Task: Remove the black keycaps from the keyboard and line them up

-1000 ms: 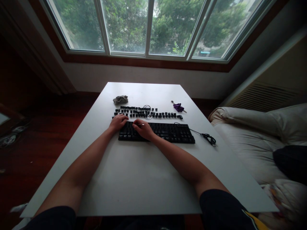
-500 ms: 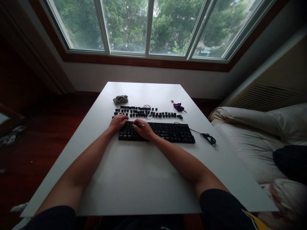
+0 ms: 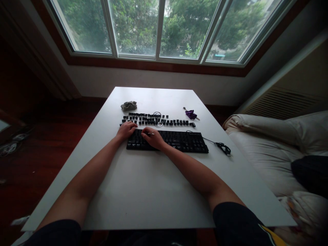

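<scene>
A black computer keyboard (image 3: 176,141) lies flat on the white table (image 3: 143,191), with part of its upper area looking bare of caps. My left hand (image 3: 126,130) is at its upper left corner, fingers curled over the edge and holding it. Over the left part of the keys, my right hand (image 3: 153,137) is closed in a pinch. A small shiny bit shows at its fingers; what they hold is too small to make out. Several loose black keycaps (image 3: 176,122) stand in rows just behind the keyboard, some close to my left fingertips.
Behind the keycaps lies a crumpled grey cloth (image 3: 128,106). A small brush (image 3: 185,108) and a purple cloth-like item (image 3: 190,114) are at the back right. The keyboard's coiled cable (image 3: 223,148) rests at right. Beyond the table stands a pale sofa (image 3: 256,157).
</scene>
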`<state>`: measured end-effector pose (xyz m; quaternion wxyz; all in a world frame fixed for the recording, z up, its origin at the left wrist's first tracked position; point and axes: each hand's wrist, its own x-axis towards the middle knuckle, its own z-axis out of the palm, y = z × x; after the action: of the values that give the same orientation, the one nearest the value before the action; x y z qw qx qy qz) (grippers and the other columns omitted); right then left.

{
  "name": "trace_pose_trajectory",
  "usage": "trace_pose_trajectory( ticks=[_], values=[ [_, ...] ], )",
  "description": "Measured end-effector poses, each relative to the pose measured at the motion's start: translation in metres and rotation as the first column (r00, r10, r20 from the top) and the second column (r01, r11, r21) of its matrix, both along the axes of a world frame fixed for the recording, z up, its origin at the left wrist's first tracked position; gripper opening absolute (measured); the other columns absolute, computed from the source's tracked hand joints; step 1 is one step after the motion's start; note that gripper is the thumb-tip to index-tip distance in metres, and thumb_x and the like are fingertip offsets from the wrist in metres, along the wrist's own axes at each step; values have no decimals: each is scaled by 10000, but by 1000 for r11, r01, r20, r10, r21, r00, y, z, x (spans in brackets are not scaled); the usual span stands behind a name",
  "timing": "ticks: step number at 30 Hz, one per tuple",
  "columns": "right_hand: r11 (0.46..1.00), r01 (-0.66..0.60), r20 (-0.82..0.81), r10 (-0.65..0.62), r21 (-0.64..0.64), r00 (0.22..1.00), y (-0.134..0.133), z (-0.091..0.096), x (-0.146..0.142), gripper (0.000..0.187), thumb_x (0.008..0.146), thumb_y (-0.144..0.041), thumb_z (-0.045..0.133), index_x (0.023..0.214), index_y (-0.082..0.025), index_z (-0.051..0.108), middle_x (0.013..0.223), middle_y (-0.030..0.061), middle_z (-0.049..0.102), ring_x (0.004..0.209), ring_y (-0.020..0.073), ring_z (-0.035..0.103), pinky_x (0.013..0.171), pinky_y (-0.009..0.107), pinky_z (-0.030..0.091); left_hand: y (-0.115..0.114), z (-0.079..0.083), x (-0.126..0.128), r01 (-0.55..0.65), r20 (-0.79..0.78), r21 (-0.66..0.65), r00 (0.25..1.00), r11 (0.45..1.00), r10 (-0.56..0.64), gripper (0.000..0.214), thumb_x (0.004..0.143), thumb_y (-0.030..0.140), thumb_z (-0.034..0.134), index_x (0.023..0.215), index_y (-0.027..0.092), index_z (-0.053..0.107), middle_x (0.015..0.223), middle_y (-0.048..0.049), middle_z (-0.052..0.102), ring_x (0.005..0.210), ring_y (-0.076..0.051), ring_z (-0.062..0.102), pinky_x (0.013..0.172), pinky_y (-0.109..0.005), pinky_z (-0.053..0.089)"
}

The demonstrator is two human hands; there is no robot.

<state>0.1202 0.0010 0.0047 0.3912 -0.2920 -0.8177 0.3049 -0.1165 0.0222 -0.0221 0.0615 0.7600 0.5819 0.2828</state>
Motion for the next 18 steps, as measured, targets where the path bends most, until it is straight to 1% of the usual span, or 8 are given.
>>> trace_pose_trajectory(
  ticks=[7,18],
  values=[
    [1000,10,19,-10,-13,1000,0,-1,0,137,911,-320,566,912,-207,645,873,17,666,801,166,579,764,275,423,0,0,0,7,-7,14,1000,1000,-7,256,900,275,501,988,254,741,1030,-43,689,1012,-241,605,936,-382,473],
    [1000,4,3,-4,12,1000,1,-3,0,119,908,-306,572,911,-211,644,874,13,660,798,164,580,755,275,420,1,-1,-1,5,-3,10,1000,1000,-5,256,902,278,500,986,250,740,1024,-47,688,1006,-243,603,925,-384,469]
  ],
)
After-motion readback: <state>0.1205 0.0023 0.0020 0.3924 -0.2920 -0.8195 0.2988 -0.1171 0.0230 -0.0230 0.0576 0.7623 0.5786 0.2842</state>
